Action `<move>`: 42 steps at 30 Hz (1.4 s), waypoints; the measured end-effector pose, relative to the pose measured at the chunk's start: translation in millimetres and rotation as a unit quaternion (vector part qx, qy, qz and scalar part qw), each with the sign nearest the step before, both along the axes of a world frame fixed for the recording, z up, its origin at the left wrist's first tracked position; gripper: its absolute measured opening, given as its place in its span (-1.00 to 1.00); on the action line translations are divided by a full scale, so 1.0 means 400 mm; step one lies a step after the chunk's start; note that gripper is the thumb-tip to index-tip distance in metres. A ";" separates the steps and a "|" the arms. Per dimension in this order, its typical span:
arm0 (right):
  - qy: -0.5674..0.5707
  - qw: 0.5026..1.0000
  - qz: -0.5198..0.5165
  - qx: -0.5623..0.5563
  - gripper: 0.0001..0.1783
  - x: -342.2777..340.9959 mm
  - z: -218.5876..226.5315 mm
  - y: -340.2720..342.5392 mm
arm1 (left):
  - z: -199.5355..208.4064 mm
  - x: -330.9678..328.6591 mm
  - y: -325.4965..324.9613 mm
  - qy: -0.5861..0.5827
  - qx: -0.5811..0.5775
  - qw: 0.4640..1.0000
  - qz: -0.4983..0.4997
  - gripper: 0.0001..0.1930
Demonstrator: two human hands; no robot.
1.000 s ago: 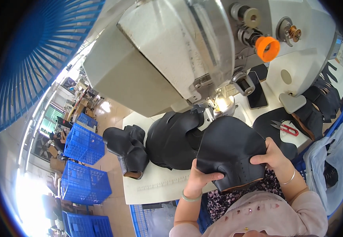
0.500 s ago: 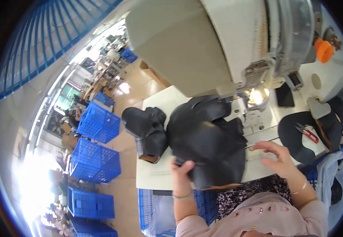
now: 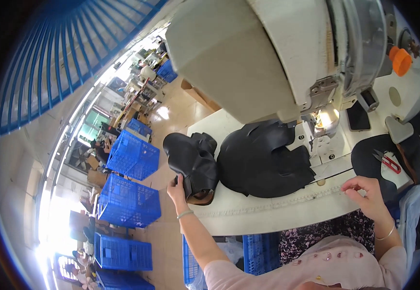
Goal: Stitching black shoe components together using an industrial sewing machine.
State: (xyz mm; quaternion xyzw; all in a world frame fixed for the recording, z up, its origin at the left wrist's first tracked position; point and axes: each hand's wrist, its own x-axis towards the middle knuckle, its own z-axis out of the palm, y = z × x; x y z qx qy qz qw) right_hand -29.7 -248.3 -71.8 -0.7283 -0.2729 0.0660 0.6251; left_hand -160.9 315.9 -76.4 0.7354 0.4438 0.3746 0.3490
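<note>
At the left end of the white sewing table, my left hand [image 3: 175,192] grips the near left edge of a bundle of folded black leather-like pieces [image 3: 190,157]; some of its fingers are hidden. Brown undersides show at the bundle's near end. Just right of it, a large rounded black leather-like piece [image 3: 260,162] with a notched right edge lies flat, partly beneath the sewing machine head [image 3: 234,58]. My right hand [image 3: 370,195] hovers at the table's front edge, fingers loosely bent and apart from the thumb, with nothing visible in it. A measuring tape strip [image 3: 277,205] runs along the tabletop between my hands.
Red-handled thread snips [image 3: 388,162] rest on black pieces at the right, near a dark phone [image 3: 359,117]. A lit lamp [image 3: 327,118] shines by the needle area. Blue crates [image 3: 130,200] line the floor at left; another blue basket [image 3: 189,263] stands below the table edge.
My left hand has let go of the large black piece, now lying flat, and moved left onto the bundle. My right hand's fingers have curled in. The view has shifted slightly.
</note>
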 end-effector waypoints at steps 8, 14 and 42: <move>-0.298 0.882 -0.282 -0.230 -0.83 0.024 0.005 -0.136 | 0.067 0.002 -0.219 -0.027 0.394 0.919 -0.001 -0.50; -0.256 0.740 -0.455 -0.423 -0.72 0.035 -0.001 -0.277 | 0.124 0.056 -0.399 -0.072 0.349 0.924 -0.140 -0.66; -0.310 0.763 -0.356 -0.441 -0.74 -0.054 0.086 -0.303 | 0.076 0.204 -0.818 0.040 0.091 0.665 -0.740 -0.74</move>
